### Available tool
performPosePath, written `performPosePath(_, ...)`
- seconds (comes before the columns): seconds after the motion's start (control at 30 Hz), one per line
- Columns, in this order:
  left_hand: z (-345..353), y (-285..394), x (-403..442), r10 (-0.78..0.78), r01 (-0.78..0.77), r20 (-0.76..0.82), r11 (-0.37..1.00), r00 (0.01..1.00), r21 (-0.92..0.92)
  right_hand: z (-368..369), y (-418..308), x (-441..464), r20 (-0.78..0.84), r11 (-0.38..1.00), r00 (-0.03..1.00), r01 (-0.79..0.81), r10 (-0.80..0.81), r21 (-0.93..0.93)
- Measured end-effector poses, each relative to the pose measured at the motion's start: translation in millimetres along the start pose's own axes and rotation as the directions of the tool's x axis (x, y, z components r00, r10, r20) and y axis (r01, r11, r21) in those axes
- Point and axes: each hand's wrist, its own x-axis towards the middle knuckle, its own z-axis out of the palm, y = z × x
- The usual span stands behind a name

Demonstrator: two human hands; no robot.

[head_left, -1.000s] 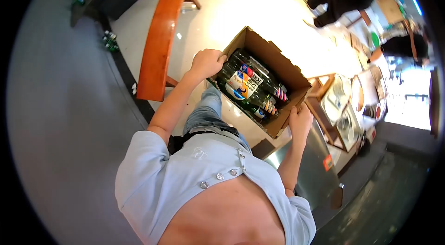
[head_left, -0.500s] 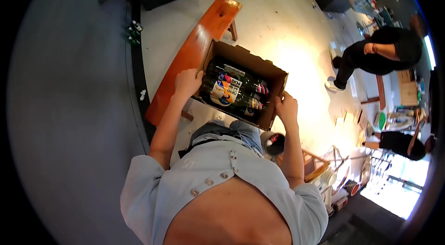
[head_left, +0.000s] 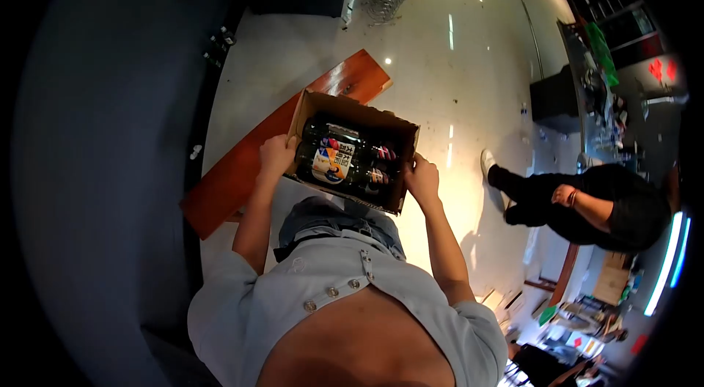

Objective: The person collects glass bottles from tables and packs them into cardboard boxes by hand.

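ok so someone in a pale shirt (head_left: 253, 306) is right here with an open box (head_left: 356, 110) out in front of the waist, left hand (head_left: 277, 156) gripping one end, right hand (head_left: 423, 178) clamped on the other, fingers closed on both. Bottles (head_left: 334, 161) lie inside, necks rightward. Bench (head_left: 236, 173) just past it, person in black (head_left: 627, 207) off right.

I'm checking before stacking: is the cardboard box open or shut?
Open. Seen from above, the cardboard box shows the bottles inside, with nothing covering them.
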Motion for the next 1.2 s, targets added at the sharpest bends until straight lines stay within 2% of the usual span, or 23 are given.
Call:
performPosePath(0.07, 18, 14, 12, -0.06, 0.058, -0.04, 0.997, 0.997, -0.051, -12, 5, 55, 0.033, 0.998, 0.998, 0.053, -0.052, -0.025)
performPosePath(0.17, 53, 34, 32, -0.217, 0.184, -0.132, 0.957, 0.967, -0.225, -7, 25, 146, 0.115, 0.962, 0.962, 0.257, -0.246, -0.093)
performPosePath(0.2, 63, 40, 39, -0.248, 0.213, -0.128, 0.948, 0.96, -0.237, -2, 29, 178, 0.14, 0.956, 0.955, 0.277, -0.262, -0.1)
performPosePath(0.3, 93, 64, 54, -0.415, 0.349, -0.146, 0.874, 0.898, -0.338, 2, 29, 267, 0.242, 0.883, 0.889, 0.435, -0.389, -0.179)
performPosePath(0.4, 139, 82, 79, -0.519, 0.386, -0.177, 0.786, 0.836, -0.482, 6, 16, 340, 0.324, 0.784, 0.799, 0.583, -0.506, -0.213)
performPosePath(0.5, 168, 114, 97, -0.663, 0.463, -0.235, 0.693, 0.711, -0.552, 16, -3, 406, 0.403, 0.659, 0.686, 0.717, -0.606, -0.228)
performPosePath(0.57, 184, 144, 101, -0.789, 0.511, -0.151, 0.518, 0.596, -0.686, 21, -9, 437, 0.461, 0.623, 0.641, 0.752, -0.614, -0.216)
performPosePath(0.67, 217, 165, 112, -0.875, 0.507, -0.175, 0.412, 0.451, -0.757, 41, -35, 474, 0.554, 0.52, 0.544, 0.826, -0.63, -0.219)
performPosePath(0.7, 223, 174, 113, -0.863, 0.475, -0.223, 0.446, 0.454, -0.759, 50, -45, 487, 0.572, 0.495, 0.511, 0.846, -0.642, -0.201)
performPosePath(0.73, 225, 188, 118, -0.918, 0.597, -0.135, 0.35, 0.374, -0.722, 59, -52, 497, 0.585, 0.427, 0.447, 0.886, -0.676, -0.184)
performPosePath(0.8, 232, 220, 133, -0.964, 0.513, -0.042, 0.176, 0.262, -0.84, 79, -67, 520, 0.622, 0.336, 0.348, 0.931, -0.702, -0.141)
performPosePath(0.87, 255, 241, 145, -0.99, 0.521, 0.091, -0.023, 0.106, -0.853, 99, -86, 532, 0.674, 0.196, 0.221, 0.974, -0.705, -0.115)
performPosePath(0.93, 266, 269, 165, -0.987, 0.458, 0.156, -0.156, -0.038, -0.875, 118, -105, 544, 0.731, 0.113, 0.138, 0.99, -0.668, -0.083)
performPosePath(1.0, 272, 296, 183, -0.978, 0.402, 0.156, -0.198, -0.135, -0.894, 134, -121, 553, 0.757, -0.018, -0.022, 1.0, -0.653, 0.014)
performPosePath(1.03, 272, 305, 195, -0.97, 0.386, 0.169, -0.225, -0.173, -0.895, 141, -131, 555, 0.764, -0.049, -0.063, 0.998, -0.642, 0.042)
performPosePath(1.1, 277, 320, 210, -0.923, 0.25, 0.261, -0.334, -0.284, -0.909, 151, -146, 550, 0.769, -0.128, -0.141, 0.989, -0.623, 0.077)
performPosePath(1.2, 291, 332, 235, -0.886, 0.178, 0.239, -0.33, -0.397, -0.927, 168, -164, 550, 0.769, -0.194, -0.217, 0.973, -0.601, 0.123)
